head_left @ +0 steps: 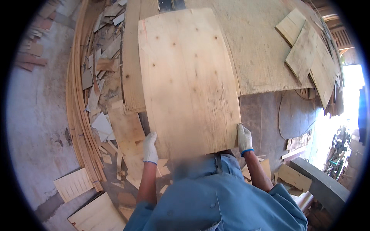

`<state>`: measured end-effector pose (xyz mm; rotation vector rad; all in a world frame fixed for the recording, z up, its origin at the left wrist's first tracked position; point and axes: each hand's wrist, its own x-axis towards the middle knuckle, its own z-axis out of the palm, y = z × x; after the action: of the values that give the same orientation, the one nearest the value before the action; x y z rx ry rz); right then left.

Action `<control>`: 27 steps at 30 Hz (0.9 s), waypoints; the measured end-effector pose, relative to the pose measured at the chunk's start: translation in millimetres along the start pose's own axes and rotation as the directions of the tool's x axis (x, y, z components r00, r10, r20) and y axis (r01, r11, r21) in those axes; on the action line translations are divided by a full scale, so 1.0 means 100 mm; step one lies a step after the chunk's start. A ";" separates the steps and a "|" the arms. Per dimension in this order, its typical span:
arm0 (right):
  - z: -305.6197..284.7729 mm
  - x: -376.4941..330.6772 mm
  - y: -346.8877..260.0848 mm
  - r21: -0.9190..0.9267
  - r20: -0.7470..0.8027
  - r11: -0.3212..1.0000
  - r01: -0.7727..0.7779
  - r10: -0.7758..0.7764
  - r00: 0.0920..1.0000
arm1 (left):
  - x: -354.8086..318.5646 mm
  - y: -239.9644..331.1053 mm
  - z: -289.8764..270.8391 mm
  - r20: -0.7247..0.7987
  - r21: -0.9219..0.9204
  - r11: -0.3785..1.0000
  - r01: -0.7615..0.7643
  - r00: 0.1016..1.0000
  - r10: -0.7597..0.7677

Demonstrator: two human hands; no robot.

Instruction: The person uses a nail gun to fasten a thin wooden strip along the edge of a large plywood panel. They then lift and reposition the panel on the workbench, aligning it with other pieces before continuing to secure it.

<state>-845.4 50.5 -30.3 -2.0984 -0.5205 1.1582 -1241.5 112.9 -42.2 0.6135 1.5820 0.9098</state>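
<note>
A large pale plywood sheet (189, 81) with small dark knots lies out in front of me, its near edge close to my waist. My left hand (150, 148), in a white knit glove, grips the sheet's left edge near the close corner. On the opposite edge my right hand (244, 139), gloved the same way with a blue cuff, is closed on the sheet near its right corner. The fingers of both hands are partly hidden beneath the board. The far part of the sheet overlaps a wide wooden worktop (266, 46).
Several plywood offcuts (308, 50) are piled at the worktop's far right. Long thin wood strips (77, 107) run along the left wall, beside heaped scraps (110, 50). More scrap boards (96, 215) lie at the lower left. A grey beam (320, 181) stands at the right.
</note>
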 end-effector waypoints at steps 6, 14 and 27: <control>-0.04 0.05 0.10 -0.041 -0.005 0.999 0.006 -0.006 1.000 | 0.03 -0.21 -0.13 0.052 0.061 0.998 0.002 0.999 -0.005; -0.04 0.07 0.11 -0.147 -0.056 0.989 -0.003 -0.006 0.998 | 0.03 -0.07 -0.01 0.035 0.014 1.000 0.015 0.999 -0.016; -0.19 -0.15 -0.30 -0.062 0.051 0.984 -0.166 0.169 0.984 | -0.21 0.33 0.01 0.069 -0.093 0.987 0.132 0.990 -0.126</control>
<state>-838.0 55.1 6.8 -2.1984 -0.4132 1.3148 -1238.7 115.3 -3.5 0.4616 1.4935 0.8571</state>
